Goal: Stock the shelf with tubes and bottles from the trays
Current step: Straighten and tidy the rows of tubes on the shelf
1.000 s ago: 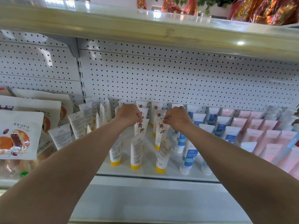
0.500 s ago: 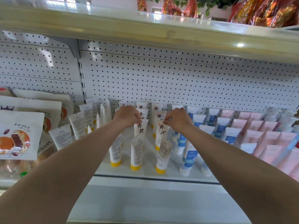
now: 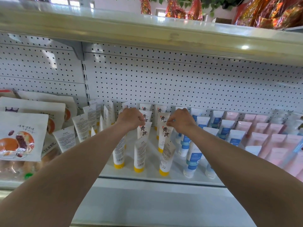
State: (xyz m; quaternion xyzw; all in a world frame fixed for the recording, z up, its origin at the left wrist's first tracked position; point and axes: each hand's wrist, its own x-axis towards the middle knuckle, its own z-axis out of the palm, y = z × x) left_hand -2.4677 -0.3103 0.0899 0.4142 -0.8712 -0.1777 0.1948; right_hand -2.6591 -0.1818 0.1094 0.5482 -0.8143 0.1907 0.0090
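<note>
both arms reach forward over the shelf point(image 3: 147, 176), hands side by side among the yellow-capped tubes.

left hand point(image 3: 131, 119): knuckles up, fingers point(image 3: 142, 122) curled down and pinching the top crimp of a white tube with large dark characters point(image 3: 144, 131). this tube stands cap-down, second from the front in its column, just behind a tube whose printed back faces the camera point(image 3: 139, 155).

right hand point(image 3: 181, 120): same posture, fingertips drawn together and pinching the top edge of the neighbouring character-printed tube point(image 3: 165, 136), which stands upright, yellow cap at the bottom. in front of it another yellow-capped tube point(image 3: 166, 157) leans to the right.

more tubes of the same kind stand in rows behind both hands, up against the white pegboard back panel point(image 3: 164, 82). a further front tube point(image 3: 118, 153) stands partly behind the left forearm.

left of these: a loose cluster of white tubes with small print point(image 3: 82, 126), some tilted. further left, bagged bread with a red date picture point(image 3: 19, 136).

right of the hands: rows of white-and-blue tubes point(image 3: 192, 159), then pink tubes point(image 3: 262, 128) out to the frame edge, blurred there.

overhead, an upper shelf point(image 3: 147, 31) carries shiny red-gold packages point(image 3: 270, 12).

no trays can be made out in this view.
</note>
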